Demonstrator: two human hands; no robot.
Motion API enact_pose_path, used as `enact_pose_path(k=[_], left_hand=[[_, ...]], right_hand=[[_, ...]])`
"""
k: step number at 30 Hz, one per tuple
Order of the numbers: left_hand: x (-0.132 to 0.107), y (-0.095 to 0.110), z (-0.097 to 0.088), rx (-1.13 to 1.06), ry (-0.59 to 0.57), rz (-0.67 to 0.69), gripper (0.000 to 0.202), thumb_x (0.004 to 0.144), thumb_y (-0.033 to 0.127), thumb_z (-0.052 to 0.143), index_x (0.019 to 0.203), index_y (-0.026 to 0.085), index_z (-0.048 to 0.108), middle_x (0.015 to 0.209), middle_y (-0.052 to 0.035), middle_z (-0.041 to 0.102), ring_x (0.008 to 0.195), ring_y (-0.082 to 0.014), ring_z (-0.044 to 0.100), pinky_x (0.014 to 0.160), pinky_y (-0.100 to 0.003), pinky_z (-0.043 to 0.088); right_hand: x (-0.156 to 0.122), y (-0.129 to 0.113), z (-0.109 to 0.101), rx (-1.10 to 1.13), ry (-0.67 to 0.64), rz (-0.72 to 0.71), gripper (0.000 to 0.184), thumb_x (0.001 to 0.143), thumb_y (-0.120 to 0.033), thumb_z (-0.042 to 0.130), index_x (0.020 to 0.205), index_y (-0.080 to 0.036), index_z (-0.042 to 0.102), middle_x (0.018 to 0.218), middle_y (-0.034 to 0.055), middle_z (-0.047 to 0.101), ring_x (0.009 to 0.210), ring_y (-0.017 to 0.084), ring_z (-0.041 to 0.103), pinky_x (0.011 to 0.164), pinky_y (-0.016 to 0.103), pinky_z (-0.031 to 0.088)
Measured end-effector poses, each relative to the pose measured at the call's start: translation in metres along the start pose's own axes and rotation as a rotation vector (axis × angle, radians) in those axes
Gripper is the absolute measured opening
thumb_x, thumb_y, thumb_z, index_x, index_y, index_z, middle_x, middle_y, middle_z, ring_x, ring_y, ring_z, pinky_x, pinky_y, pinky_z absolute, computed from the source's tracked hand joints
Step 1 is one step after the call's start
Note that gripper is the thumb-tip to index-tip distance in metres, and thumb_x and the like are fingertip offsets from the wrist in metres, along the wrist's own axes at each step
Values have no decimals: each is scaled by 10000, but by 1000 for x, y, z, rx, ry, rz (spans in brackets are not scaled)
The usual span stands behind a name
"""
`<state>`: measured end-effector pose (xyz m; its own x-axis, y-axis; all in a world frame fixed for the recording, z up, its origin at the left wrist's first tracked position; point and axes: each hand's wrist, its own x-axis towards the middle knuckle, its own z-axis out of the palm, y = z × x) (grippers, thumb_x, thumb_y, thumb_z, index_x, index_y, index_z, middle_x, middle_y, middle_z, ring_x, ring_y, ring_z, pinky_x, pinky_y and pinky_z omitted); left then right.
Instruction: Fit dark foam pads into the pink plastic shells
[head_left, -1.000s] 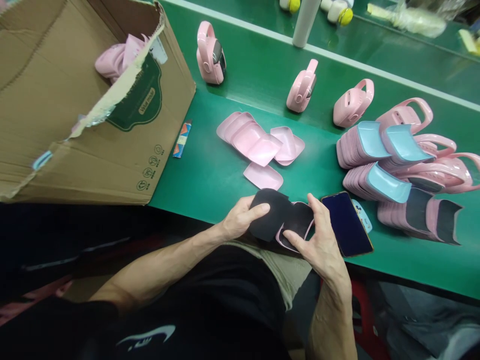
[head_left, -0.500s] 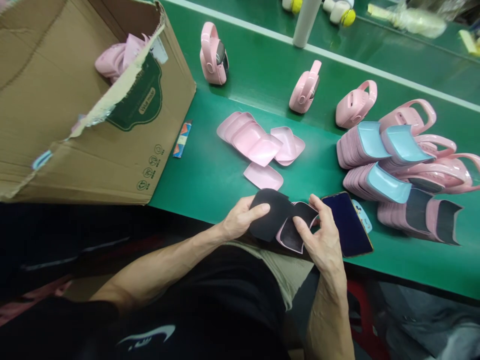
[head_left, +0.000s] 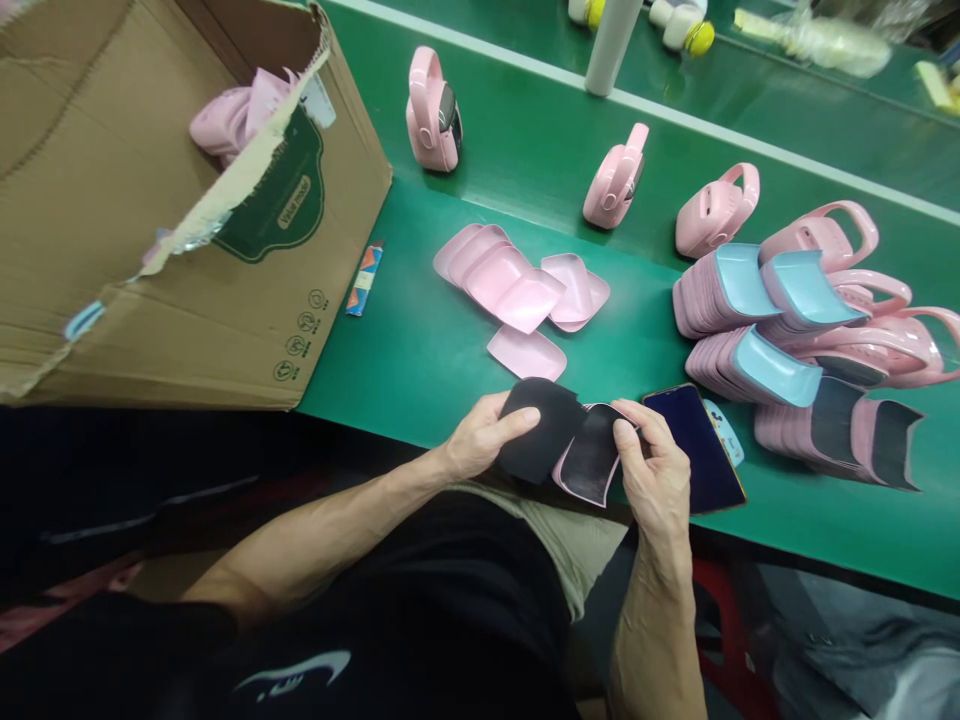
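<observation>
Lower centre of frame: black pad pinched by L hand, fingers half closed; pink shell held at its edge by R hand, fingers curled. Steady pinch on both pcs is best kept.

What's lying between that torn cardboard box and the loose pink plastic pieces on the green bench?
In the head camera view, a small multicoloured packet lies on the green bench, between the cardboard box and the pink plastic pieces.

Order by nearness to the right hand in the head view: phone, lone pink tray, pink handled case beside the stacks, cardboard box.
From the right hand:
1. The phone, just to its right.
2. The lone pink tray, up and left.
3. The pink handled case, ahead and right.
4. The cardboard box, far left.
</observation>
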<state>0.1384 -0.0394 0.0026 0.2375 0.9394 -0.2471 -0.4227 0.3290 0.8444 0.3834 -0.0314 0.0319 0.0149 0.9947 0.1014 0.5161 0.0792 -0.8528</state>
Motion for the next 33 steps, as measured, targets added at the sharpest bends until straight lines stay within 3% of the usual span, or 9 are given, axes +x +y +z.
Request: enact_pose_path(k=[6, 11, 13, 18, 29, 33], left_hand=[[0, 0, 1, 2, 11, -15, 567, 909, 544, 845, 1254, 96, 792, 1043, -146, 821, 939, -264, 775, 780, -303, 604], [0, 1, 0, 24, 3, 8, 556, 922, 540, 837, 1252, 95, 795, 1069, -149, 822, 997, -275, 772, 795, -297, 599], [0, 1, 0, 27, -1, 8, 556, 924, 544, 837, 1252, 96, 796, 1073, -147, 823, 966, -263, 772, 774, -287, 592], [0, 1, 0, 9, -22, 14, 540, 945, 529, 822, 1283, 109, 790, 1090, -144, 822, 1002, -268, 776, 792, -283, 598], [0, 2, 0, 34, -10, 15, 530, 938, 533, 821, 1251, 106, 802, 1041, -140, 818, 939, -245, 760, 801, -296, 605], [0, 1, 0, 45, -3, 10, 557, 926, 558, 822, 1246, 102, 800, 1038, -142, 818, 966, -271, 768, 803, -312, 607]], right_hand=[[-4, 4, -2, 75, -16, 138, 403, 1033, -542, 686, 1273, -234, 786, 1340, 114, 757, 1218, 287, 718, 959, 435, 626], [-9, 12, -5, 146, -49, 223, 521, 993, -572, 750, 1390, -236, 718, 1411, 120, 728, 1068, 254, 736, 915, 430, 625], [-10, 12, -5, 139, -70, 213, 556, 973, -560, 774, 1427, -251, 687, 1448, 120, 704, 1054, 251, 733, 906, 433, 622], [-10, 5, -3, 28, -105, 111, 634, 937, -531, 795, 1488, -261, 633, 1489, 130, 661, 1275, 303, 672, 944, 440, 616], [-10, 7, -6, 44, -122, 135, 599, 984, -563, 744, 1484, -252, 636, 1490, 138, 661, 1187, 288, 691, 930, 446, 617], [-9, 7, -3, -1, -87, 138, 557, 990, -565, 731, 1442, -244, 673, 1418, 127, 699, 995, 237, 692, 884, 423, 609]])
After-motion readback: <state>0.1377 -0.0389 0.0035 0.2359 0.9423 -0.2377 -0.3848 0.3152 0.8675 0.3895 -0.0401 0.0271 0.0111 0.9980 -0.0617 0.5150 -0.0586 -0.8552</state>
